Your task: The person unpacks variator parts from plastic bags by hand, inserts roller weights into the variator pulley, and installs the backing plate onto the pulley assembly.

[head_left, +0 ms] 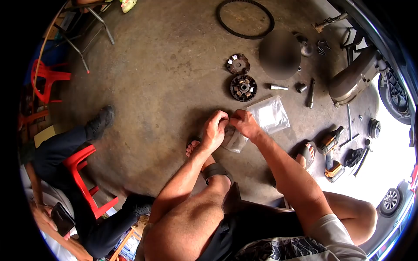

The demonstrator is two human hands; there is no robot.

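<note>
My left hand (pixel 215 129) and my right hand (pixel 244 123) are close together above the floor, both with fingers closed in a pinch. Between them is something small and dark that I cannot make out. A clear plastic bag (pixel 269 114) lies beside and partly beneath my right hand. Beyond my hands sit a round variator part with rollers (pixel 243 88) and a dark ramp plate (pixel 238 64). To their right lie a metal sleeve (pixel 278 87) and a socket (pixel 301 88).
A drive belt (pixel 245 19) lies at the top. At right are a ratchet (pixel 311 93), an impact driver (pixel 331 140) and a metal cover (pixel 355 80). At left, a seated person holds a phone (pixel 63 219) beside a red stool (pixel 89 182). My sandalled feet flank the work.
</note>
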